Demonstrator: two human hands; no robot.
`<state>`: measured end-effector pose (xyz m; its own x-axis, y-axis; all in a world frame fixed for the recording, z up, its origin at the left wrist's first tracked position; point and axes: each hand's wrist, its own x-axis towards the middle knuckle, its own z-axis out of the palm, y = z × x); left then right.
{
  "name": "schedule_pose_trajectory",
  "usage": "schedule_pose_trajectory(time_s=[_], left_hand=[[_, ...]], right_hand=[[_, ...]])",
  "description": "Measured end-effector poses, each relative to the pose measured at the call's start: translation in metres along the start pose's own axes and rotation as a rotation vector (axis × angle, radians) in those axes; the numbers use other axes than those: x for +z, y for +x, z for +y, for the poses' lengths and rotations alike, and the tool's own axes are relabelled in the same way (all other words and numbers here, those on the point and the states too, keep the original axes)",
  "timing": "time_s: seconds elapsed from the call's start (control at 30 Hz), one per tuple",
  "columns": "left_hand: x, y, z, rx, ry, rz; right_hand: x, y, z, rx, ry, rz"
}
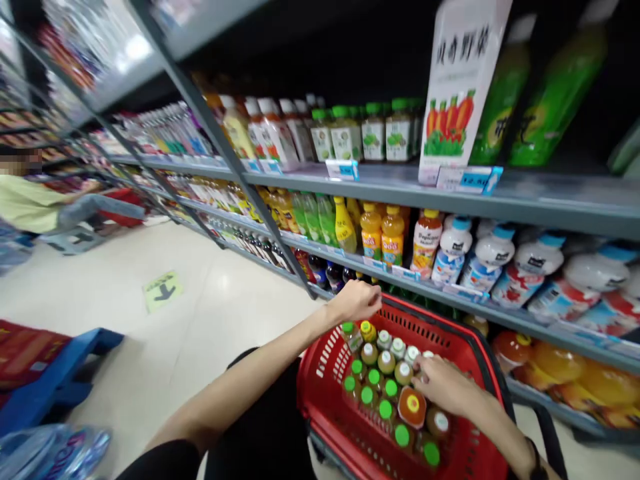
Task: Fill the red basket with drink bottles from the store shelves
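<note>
A red shopping basket [325, 407] stands in front of my knees, with several capped drink bottles upright in it. My left hand [356, 301] is curled closed over the basket's far left corner. Its fingers are partly hidden, so whatever it may hold does not show. My right hand [443, 381] reaches inside the basket, fingers bent at the white-capped bottles [413, 353] of the back row. Close to that hand are an orange-brown square-topped bottle [413, 405] and green-capped bottles [385, 409].
Shelves [390, 190] of bottled drinks run along the right and into the distance. A black basket handle [550, 433] juts out at right. On the left are a blue pallet [60, 373], wrapped water bottles [55, 450] and a floor arrow [163, 291]. Another person [30, 200] sits farther back.
</note>
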<state>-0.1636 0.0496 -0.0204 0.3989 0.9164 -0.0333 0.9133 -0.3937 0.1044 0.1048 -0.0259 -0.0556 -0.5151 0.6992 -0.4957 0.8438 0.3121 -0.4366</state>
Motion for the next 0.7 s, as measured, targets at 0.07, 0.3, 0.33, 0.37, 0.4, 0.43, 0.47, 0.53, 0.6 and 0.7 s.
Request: schedule_pose_trajectory(time_s=[0.07, 0.3, 0.33, 0.37, 0.4, 0.43, 0.47, 0.53, 0.6, 0.7], left_hand=[[-0.056, 0.008, -0.004, 0.152, -0.096, 0.323], [-0.241, 0.082, -0.049, -0.149, -0.198, 1.268], [-0.259, 0.099, -0.055, -0.239, -0.17, 1.193], [-0.272, 0.116, -0.06, -0.308, -0.123, 1.112], [-0.283, 0.131, -0.064, -0.342, -0.063, 1.037], [-0.291, 0.146, -0.067, -0.34, 0.002, 0.969], [-0.298, 0.16, -0.069, -0.319, 0.073, 0.903], [-0.307, 0.184, -0.069, -0.282, 0.214, 0.739], [-0.315, 0.203, -0.068, -0.29, 0.312, 0.564], [-0.326, 0.221, -0.065, -0.3, 0.35, 0.409]], right_hand=[[-0.003, -0.001, -0.002, -0.018, 0.03, 0.008], [-0.005, -0.001, -0.001, -0.012, -0.004, 0.031], [-0.005, 0.0, 0.0, -0.006, -0.007, 0.033], [-0.005, 0.001, 0.0, -0.003, -0.013, 0.037], [-0.005, 0.002, 0.001, 0.0, -0.019, 0.039], [-0.005, 0.003, 0.001, -0.001, -0.026, 0.042], [-0.005, 0.004, 0.002, -0.005, -0.03, 0.048], [-0.001, 0.006, 0.004, -0.011, -0.026, 0.057], [0.003, 0.007, 0.008, -0.014, -0.018, 0.06], [0.009, 0.008, 0.011, -0.024, 0.03, 0.075]])
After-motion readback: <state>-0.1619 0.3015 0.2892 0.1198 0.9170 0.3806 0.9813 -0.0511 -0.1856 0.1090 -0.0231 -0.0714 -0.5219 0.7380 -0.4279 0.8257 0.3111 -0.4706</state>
